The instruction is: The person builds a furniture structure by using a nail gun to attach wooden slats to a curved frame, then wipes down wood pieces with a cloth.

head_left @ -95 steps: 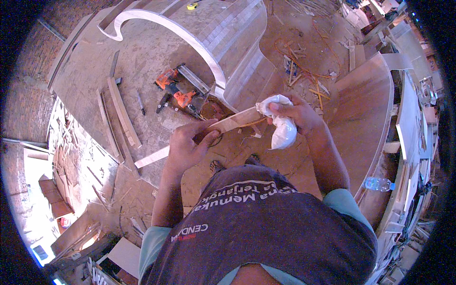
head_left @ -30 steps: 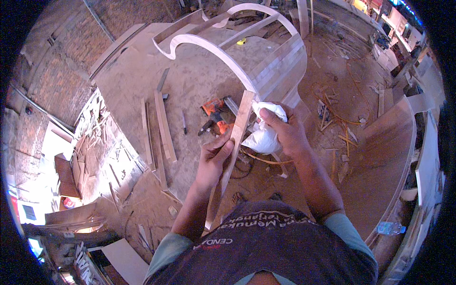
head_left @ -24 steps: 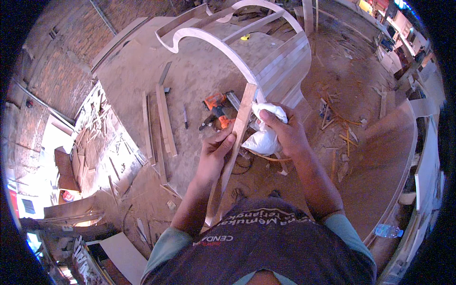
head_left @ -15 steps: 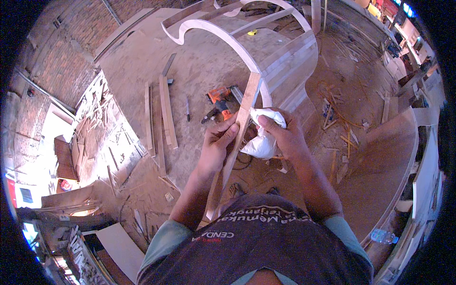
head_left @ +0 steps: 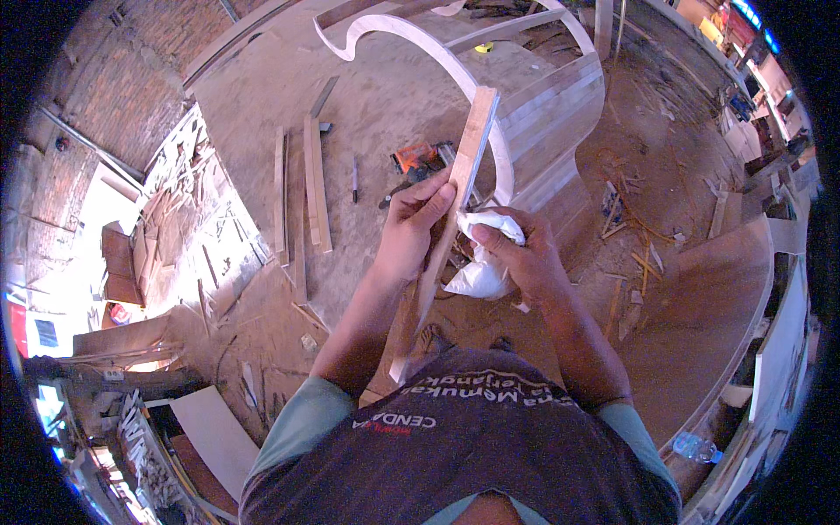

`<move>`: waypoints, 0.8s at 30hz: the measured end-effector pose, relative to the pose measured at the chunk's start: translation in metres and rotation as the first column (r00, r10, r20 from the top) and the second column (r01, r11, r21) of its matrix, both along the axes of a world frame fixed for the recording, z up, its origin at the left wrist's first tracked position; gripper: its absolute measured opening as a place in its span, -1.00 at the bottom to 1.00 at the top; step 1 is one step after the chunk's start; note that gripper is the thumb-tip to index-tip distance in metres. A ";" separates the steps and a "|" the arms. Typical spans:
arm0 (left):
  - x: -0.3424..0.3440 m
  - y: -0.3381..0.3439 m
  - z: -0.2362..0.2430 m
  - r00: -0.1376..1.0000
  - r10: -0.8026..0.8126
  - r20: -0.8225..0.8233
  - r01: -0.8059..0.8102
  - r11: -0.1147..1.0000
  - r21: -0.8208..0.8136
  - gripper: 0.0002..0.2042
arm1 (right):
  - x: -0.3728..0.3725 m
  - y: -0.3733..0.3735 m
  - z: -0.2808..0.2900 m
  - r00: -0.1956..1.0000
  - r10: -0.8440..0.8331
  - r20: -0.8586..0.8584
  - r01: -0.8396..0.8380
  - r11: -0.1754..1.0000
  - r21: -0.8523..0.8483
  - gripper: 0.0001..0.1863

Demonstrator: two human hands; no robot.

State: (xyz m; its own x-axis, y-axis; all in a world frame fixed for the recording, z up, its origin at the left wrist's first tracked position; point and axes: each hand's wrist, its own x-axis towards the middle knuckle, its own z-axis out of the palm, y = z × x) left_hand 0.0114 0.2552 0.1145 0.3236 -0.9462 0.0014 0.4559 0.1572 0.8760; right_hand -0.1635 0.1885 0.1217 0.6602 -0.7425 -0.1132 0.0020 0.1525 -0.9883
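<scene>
My left hand (head_left: 415, 226) is closed around a long wooden strip (head_left: 476, 131), thumb on its upper face. The strip slants from near my body up and away to the right, its far end in front of a curved wooden frame (head_left: 437, 54). In my right hand (head_left: 528, 259) is a soft white plastic bag (head_left: 481, 275), squeezed under the thumb. The bag's upper end is close against the strip's right edge, just right of my left fingers. What fills the bag is hidden.
Beyond my left hand lie an orange and black power tool (head_left: 415, 159), a pen (head_left: 355, 180) and several wooden strips (head_left: 315, 188). A yellow tape measure (head_left: 483, 47) sits farther off. To the right stands a large curved panel (head_left: 700, 297), with a plastic bottle (head_left: 697, 448) near its lower end.
The strip and my left hand have shifted up and away. The bag in my right hand is now farther from the strip's far end, nearer me along its edge. The view has also shifted slightly.
</scene>
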 end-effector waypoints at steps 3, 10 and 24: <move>0.000 -0.007 0.003 0.999 0.004 -0.043 -0.003 1.000 0.003 -0.64 | 0.000 -0.001 -0.005 0.999 0.035 -0.005 -0.035 0.999 0.007 -0.70; 0.004 -0.023 0.005 0.995 0.059 -0.075 -0.060 0.998 -0.024 -0.64 | 0.000 0.006 -0.005 0.995 0.082 -0.065 -0.082 0.997 0.005 -0.70; 0.016 -0.044 0.028 0.982 0.154 -0.113 -0.159 0.987 -0.035 -0.64 | 0.000 0.014 -0.015 0.974 0.137 -0.180 -0.148 0.988 -0.050 -0.63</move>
State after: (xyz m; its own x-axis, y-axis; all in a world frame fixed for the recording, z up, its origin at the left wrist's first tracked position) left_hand 0.0276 0.2112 0.1422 0.4684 -0.8835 -0.0021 0.5151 0.2712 0.8131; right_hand -0.1634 0.2025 0.1066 0.7334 -0.6518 -0.1930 -0.1896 0.0764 -0.9789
